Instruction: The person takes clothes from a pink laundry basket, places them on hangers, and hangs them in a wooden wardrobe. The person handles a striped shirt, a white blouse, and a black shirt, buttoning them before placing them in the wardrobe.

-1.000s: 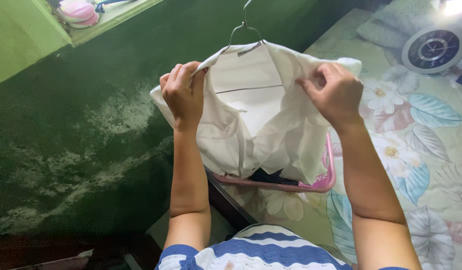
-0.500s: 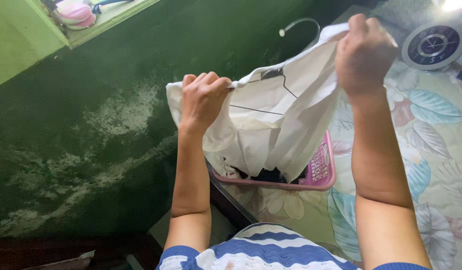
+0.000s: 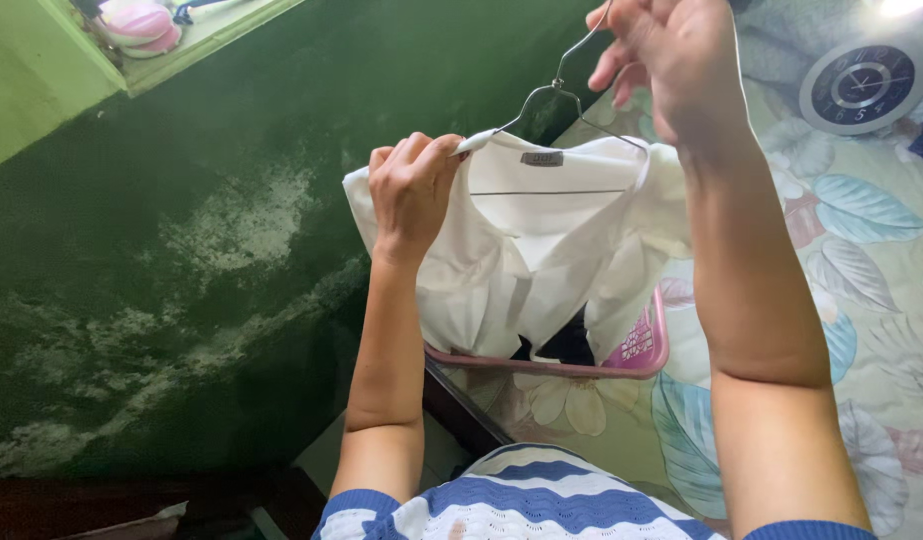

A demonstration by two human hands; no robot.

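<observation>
Green wall (image 3: 232, 200) shuts off the left. White shirt (image 3: 542, 250) hangs over pink basket (image 3: 647, 350), blocking its opening. Bedsheet (image 3: 882, 280) w/ clock (image 3: 862, 85) open to the right.

A shirt (image 3: 542, 260) hangs on a wire hanger (image 3: 557, 95) at centre. The left hand (image 3: 414, 190) grips its left shoulder; the right hand (image 3: 672, 60) holds the hook above. A basket (image 3: 642, 350) sits below on the bed (image 3: 862, 260), right. A clock (image 3: 862, 85) lies far right. A wall (image 3: 182, 270) stands left.
</observation>
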